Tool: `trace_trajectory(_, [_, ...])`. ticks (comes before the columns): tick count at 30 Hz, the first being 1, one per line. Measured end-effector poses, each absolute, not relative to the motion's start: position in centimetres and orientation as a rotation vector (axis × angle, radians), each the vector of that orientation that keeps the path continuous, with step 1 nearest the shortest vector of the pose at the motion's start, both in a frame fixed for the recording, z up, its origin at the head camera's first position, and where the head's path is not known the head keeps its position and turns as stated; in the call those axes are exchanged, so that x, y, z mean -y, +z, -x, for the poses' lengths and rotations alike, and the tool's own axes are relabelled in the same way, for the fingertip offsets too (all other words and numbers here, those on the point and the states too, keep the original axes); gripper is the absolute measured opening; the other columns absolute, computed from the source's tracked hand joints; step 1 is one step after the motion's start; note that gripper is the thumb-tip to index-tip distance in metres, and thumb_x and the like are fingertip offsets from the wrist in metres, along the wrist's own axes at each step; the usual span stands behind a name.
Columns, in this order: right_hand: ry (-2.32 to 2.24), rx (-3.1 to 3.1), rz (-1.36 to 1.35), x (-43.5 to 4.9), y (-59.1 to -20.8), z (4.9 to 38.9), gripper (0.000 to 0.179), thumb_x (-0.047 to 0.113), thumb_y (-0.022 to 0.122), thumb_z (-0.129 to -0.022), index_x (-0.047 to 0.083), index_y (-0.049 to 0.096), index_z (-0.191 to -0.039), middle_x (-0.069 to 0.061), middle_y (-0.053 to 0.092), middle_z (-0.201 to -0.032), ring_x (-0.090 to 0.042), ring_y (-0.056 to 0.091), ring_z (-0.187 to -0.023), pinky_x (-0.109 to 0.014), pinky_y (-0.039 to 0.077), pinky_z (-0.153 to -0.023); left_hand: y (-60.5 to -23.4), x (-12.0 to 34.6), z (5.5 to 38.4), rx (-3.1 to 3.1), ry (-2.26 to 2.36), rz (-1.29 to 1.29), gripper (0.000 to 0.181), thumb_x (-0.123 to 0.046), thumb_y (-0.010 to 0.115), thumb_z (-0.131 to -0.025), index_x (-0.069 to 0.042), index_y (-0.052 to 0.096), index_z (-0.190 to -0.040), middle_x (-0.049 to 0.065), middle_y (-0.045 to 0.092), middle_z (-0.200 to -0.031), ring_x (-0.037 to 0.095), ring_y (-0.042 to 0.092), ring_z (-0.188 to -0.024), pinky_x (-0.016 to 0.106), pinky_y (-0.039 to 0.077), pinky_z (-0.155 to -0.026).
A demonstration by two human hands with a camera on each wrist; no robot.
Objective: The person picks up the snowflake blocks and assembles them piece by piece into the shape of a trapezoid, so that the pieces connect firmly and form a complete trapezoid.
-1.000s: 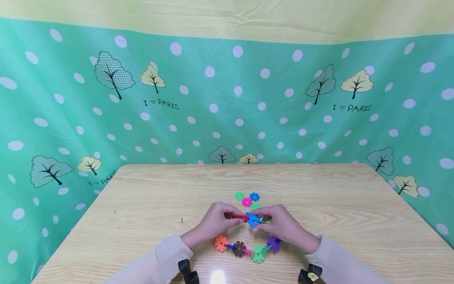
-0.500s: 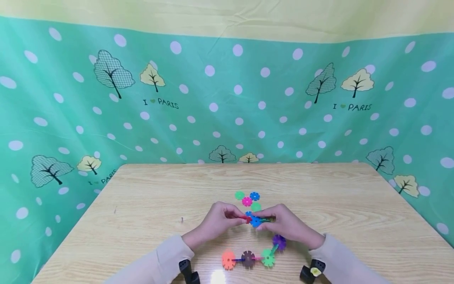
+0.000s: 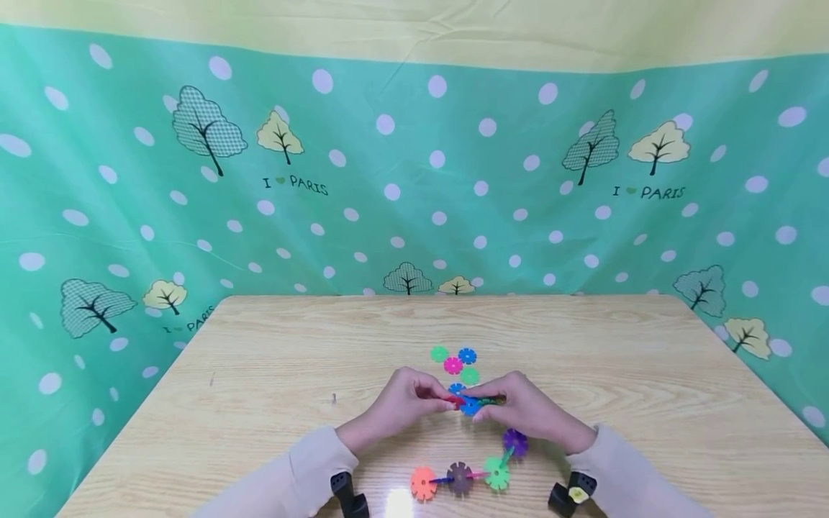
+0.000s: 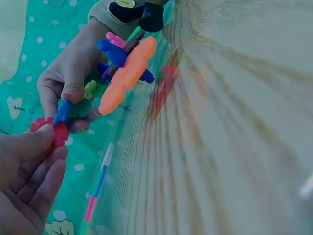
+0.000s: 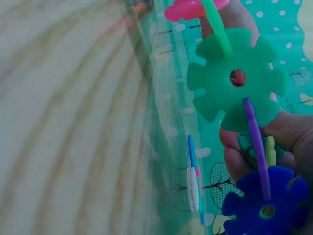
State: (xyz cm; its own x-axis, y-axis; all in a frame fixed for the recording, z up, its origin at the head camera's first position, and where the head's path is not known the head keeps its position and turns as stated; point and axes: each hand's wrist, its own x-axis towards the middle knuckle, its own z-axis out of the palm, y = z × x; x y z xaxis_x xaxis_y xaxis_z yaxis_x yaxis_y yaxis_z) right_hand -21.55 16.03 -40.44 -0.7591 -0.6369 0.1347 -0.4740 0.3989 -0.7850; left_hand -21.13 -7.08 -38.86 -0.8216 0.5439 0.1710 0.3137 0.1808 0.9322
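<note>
My left hand [image 3: 404, 404] pinches a red notched snowflake disc [image 4: 59, 134] between thumb and fingers. Edge-on against it stands a blue disc [image 4: 62, 111], pinched by my right hand [image 3: 523, 409]. The two discs touch; how deep their slots interlock I cannot tell. From the right hand's side a chain of joined discs curves toward me, with a purple disc [image 3: 515, 442], a green disc [image 3: 496, 474], a dark brown disc [image 3: 460, 478] and an orange disc [image 3: 424, 483] at its end. Greenish discs near the right palm are partly hidden by fingers.
Beyond the hands several loose discs lie on the wooden table [image 3: 291, 345], among them a pink disc [image 3: 453, 365], a light green disc [image 3: 440, 354] and a blue one. A polka-dot curtain [image 3: 414, 180] hangs behind the table's far edge.
The hanging chain has swung to the right and toward me, its orange end most of all. Both hands have shifted slightly right, with the red and blue discs still held together.
</note>
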Motion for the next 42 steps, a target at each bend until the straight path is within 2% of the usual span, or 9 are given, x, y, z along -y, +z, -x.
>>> trace_trajectory(3, [-1.300, -2.463, 0.988, -16.2, -40.6, 21.5, 0.036, 0.019, 0.070, -0.084, 0.002, 0.066, -0.115, -0.013, 0.068, -0.109, 0.001, 0.043, -0.053, -0.018, 0.047, -0.055, -39.8, 6.9, 21.7, -2.261, 1.670, -0.828, 0.004, 0.001, 0.069, -0.082, 0.003, 0.073, -0.083, 0.013, 0.071, -0.082, 0.005, 0.059, -0.066, 0.013, 0.045, -0.057])
trace_trajectory(5, [-1.302, -2.464, 0.986, -16.3, -40.5, 21.5, 0.036, 0.019, 0.070, -0.083, 0.002, 0.066, -0.115, -0.013, 0.068, -0.109, 0.002, 0.040, -0.051, -0.018, 0.045, -0.052, -40.6, 6.8, 22.1, -2.264, 1.663, -0.838, 0.004, -0.001, 0.070, -0.082, 0.001, 0.074, -0.084, 0.011, 0.072, -0.082, 0.004, 0.058, -0.066, 0.014, 0.044, -0.057])
trace_trajectory(12, [-1.271, -2.476, 1.006, -16.3, -40.7, 21.8, 0.038, 0.018, 0.072, -0.083, 0.000, 0.065, -0.115, -0.015, 0.067, -0.110, 0.002, 0.049, -0.058, -0.017, 0.046, -0.055, -41.5, 6.8, 22.4, -2.255, 1.694, -0.711, 0.005, -0.006, 0.074, -0.079, -0.003, 0.074, -0.084, 0.007, 0.072, -0.082, 0.007, 0.061, -0.066, 0.016, 0.048, -0.058])
trace_trajectory(18, [-1.261, -2.512, 0.920, -15.9, -40.4, 21.5, 0.040, 0.027, 0.072, -0.083, 0.002, 0.067, -0.113, -0.009, 0.070, -0.106, -0.002, 0.060, -0.071, -0.020, 0.051, -0.066, -41.6, 6.7, 22.2, -2.223, 1.729, -0.591, 0.007, -0.003, 0.075, -0.077, -0.002, 0.072, -0.084, 0.008, 0.071, -0.082, 0.010, 0.064, -0.068, 0.020, 0.053, -0.063])
trace_trajectory(23, [-1.407, -2.495, 0.884, -15.4, -40.3, 21.1, 0.029, 0.024, 0.070, -0.085, 0.005, 0.071, -0.106, -0.006, 0.072, -0.097, -0.009, 0.064, -0.076, -0.024, 0.054, -0.067, -41.5, 6.6, 22.2, -2.173, 1.783, -0.580, 0.010, 0.000, 0.074, -0.076, 0.002, 0.071, -0.085, 0.012, 0.071, -0.080, 0.011, 0.066, -0.068, 0.022, 0.055, -0.066])
trace_trajectory(26, [-1.492, -2.476, 0.860, -15.2, -40.4, 21.0, 0.022, 0.020, 0.071, -0.084, 0.006, 0.073, -0.101, -0.005, 0.072, -0.097, -0.012, 0.066, -0.081, -0.025, 0.055, -0.068, -41.6, 6.6, 22.3, -2.151, 1.791, -0.567, 0.010, 0.001, 0.074, -0.076, 0.003, 0.070, -0.086, 0.011, 0.070, -0.080, 0.011, 0.066, -0.068, 0.022, 0.055, -0.067])
trace_trajectory(32, [-1.546, -2.445, 0.828, -15.2, -40.6, 21.1, 0.015, 0.017, 0.072, -0.082, 0.007, 0.075, -0.094, -0.004, 0.073, -0.091, -0.011, 0.066, -0.077, -0.025, 0.055, -0.065, -41.6, 6.6, 22.5, -2.090, 1.757, -0.569, 0.017, 0.005, 0.073, -0.075, 0.002, 0.069, -0.092, 0.011, 0.071, -0.087, 0.016, 0.068, -0.078, 0.024, 0.055, -0.073])
trace_trajectory(42, [-1.495, -2.454, 0.843, -15.6, -40.4, 21.2, 0.012, 0.015, 0.072, -0.083, 0.008, 0.075, -0.092, -0.004, 0.073, -0.090, -0.009, 0.066, -0.077, -0.025, 0.055, -0.066, -42.2, 6.8, 24.2, -2.214, 1.634, -0.558, 0.029, 0.002, 0.073, -0.076, -0.005, 0.069, -0.103, 0.007, 0.068, -0.102, 0.022, 0.062, -0.097, 0.024, 0.051, -0.081])
